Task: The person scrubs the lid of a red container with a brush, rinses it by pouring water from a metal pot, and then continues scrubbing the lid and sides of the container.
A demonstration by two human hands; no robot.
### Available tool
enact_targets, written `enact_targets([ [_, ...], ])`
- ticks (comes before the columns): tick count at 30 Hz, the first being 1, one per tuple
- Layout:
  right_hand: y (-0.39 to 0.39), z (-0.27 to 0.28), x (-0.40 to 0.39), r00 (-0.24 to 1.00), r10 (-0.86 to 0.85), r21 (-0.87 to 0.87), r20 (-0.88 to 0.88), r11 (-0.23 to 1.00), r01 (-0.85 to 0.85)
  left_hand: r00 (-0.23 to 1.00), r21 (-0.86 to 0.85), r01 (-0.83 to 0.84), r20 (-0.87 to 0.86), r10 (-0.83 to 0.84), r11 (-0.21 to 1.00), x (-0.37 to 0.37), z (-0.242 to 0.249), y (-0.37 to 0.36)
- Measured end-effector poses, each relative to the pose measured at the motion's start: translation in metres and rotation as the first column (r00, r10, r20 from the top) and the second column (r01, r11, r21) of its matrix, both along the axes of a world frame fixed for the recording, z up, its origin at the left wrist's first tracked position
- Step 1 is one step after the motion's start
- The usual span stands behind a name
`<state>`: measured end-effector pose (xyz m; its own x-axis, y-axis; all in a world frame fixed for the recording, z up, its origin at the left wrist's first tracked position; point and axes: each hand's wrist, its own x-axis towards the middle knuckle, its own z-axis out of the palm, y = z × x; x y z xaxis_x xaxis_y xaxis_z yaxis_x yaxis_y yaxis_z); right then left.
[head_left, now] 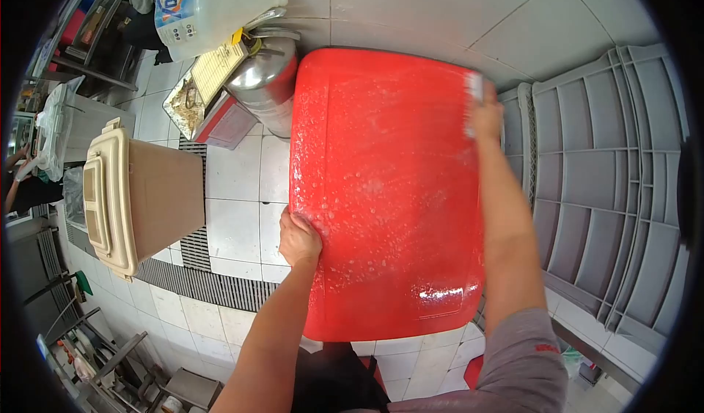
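A large red plastic panel [396, 171], wet and dotted with soap suds, fills the middle of the head view. At its left edge my left hand [299, 238] is closed, thumb on top and fingers curled around the rim. My right hand [488, 119], slightly blurred, is at the panel's upper right edge. It grips a scrub brush [470, 105] with pale bristles that rest against the red surface. The brush's handle is mostly hidden by my fingers.
Left of the panel stand a beige lidded bin [161, 200], a metal cylinder [268, 75] and a large bleach jug [220, 9]. Grey ribbed plastic panels [587, 171] lean along the right. A drain grate [213, 284] crosses the tiled floor. Part of another person shows at far left.
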<state>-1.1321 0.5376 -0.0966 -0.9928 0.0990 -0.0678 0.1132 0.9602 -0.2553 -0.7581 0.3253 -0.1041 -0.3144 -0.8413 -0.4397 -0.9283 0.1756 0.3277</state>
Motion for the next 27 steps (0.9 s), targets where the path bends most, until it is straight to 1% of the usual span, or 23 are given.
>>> enact_targets([
  [1,0.012,0.007,-0.002,0.973,-0.159,0.226,-0.166,0.954,0.195,1.000,0.003,0.000,0.001,0.000,1.000,0.000,-0.001,-0.001],
  [2,0.002,0.012,-0.004,0.970,-0.217,0.168,-0.113,0.958,0.234,1.000,-0.004,0.009,-0.019,-0.009,1.000,0.003,0.000,0.001],
  [4,-0.071,0.004,0.007,0.999,-0.031,0.025,-0.042,0.999,0.032,0.998,-0.023,0.015,-0.060,-0.016,1.000,-0.002,-0.001,0.001],
  [5,-0.125,0.026,0.036,0.993,0.114,0.019,0.018,0.993,-0.114,0.999,-0.033,0.007,-0.053,-0.008,0.999,-0.002,-0.001,0.001],
  [6,-0.170,0.027,0.060,0.964,0.262,0.016,0.044,0.965,-0.263,0.999,-0.044,-0.001,-0.042,-0.001,0.999,0.000,-0.002,0.002],
  [7,-0.207,0.022,0.086,0.924,0.380,0.022,0.030,0.924,-0.381,0.999,-0.047,0.000,-0.038,-0.001,0.999,0.004,-0.003,0.003],
  [8,-0.235,0.011,0.106,0.884,0.467,-0.016,-0.007,0.884,-0.467,0.999,-0.044,0.008,-0.037,-0.010,0.999,0.005,-0.005,0.003],
  [9,-0.245,0.025,0.121,0.827,0.555,-0.161,0.084,0.827,-0.539,0.999,-0.043,0.019,-0.041,-0.021,0.999,0.001,-0.004,0.001],
  [11,-0.208,0.014,0.093,0.826,0.564,-0.082,-0.004,0.823,-0.562,1.000,-0.008,0.004,-0.028,-0.005,1.000,0.003,-0.002,0.003],
  [12,-0.173,0.006,0.067,0.867,0.488,-0.093,-0.096,0.863,-0.496,0.999,-0.029,0.007,-0.051,-0.009,1.000,0.003,-0.005,0.003],
  [13,-0.129,0.004,0.041,0.911,0.384,-0.094,-0.147,0.912,-0.400,0.997,-0.052,0.008,-0.073,-0.012,0.999,0.003,-0.006,0.001],
  [14,-0.081,0.005,0.021,0.962,0.260,-0.186,-0.083,0.944,-0.271,0.997,-0.022,0.015,-0.071,-0.017,1.000,0.001,-0.001,0.000],
  [15,-0.033,0.011,0.007,0.996,0.087,-0.259,0.002,0.962,-0.083,0.997,-0.026,0.003,-0.071,-0.005,1.000,-0.001,-0.002,-0.002],
  [16,-0.002,0.017,0.003,0.991,-0.082,-0.307,0.102,0.945,0.110,0.996,-0.025,0.014,-0.084,-0.016,1.000,-0.001,-0.003,-0.003],
  [17,-0.001,0.023,0.011,0.972,-0.228,0.072,-0.060,0.970,0.232,0.995,-0.019,0.028,-0.092,-0.029,0.999,0.003,-0.003,-0.001],
  [19,-0.032,0.020,0.010,0.992,-0.116,0.101,0.043,0.989,0.112,0.995,-0.004,0.026,-0.095,-0.027,1.000,0.004,-0.002,-0.003],
  [21,-0.113,0.019,0.024,0.978,0.204,0.099,0.032,0.974,-0.206,0.992,-0.023,0.047,-0.114,-0.050,0.999,0.004,-0.006,-0.002],
  [22,-0.156,0.027,0.038,0.938,0.325,-0.001,0.118,0.945,-0.328,0.993,-0.037,0.044,-0.103,-0.048,0.998,0.005,-0.008,-0.002],
  [23,-0.188,0.021,0.052,0.872,0.486,0.033,0.062,0.872,-0.488,0.995,-0.040,0.023,-0.099,-0.026,0.999,0.005,-0.007,-0.004],
  [24,-0.207,0.023,0.075,0.778,0.626,-0.064,0.056,0.780,-0.623,0.996,-0.020,0.028,-0.089,-0.029,0.999,0.005,-0.004,-0.004],
  [25,-0.213,0.021,0.106,0.682,0.726,-0.023,0.085,0.686,-0.728,0.995,0.002,0.040,-0.089,-0.040,0.999,0.003,-0.002,-0.004],
  [26,-0.205,0.015,0.144,0.596,0.803,-0.014,0.018,0.597,-0.802,0.992,-0.054,0.049,-0.113,-0.055,0.997,0.006,-0.011,-0.002],
  [27,-0.189,0.015,0.179,0.476,0.879,-0.001,0.027,0.476,-0.879,0.991,-0.048,0.039,-0.127,-0.045,0.998,0.005,-0.014,-0.001],
])
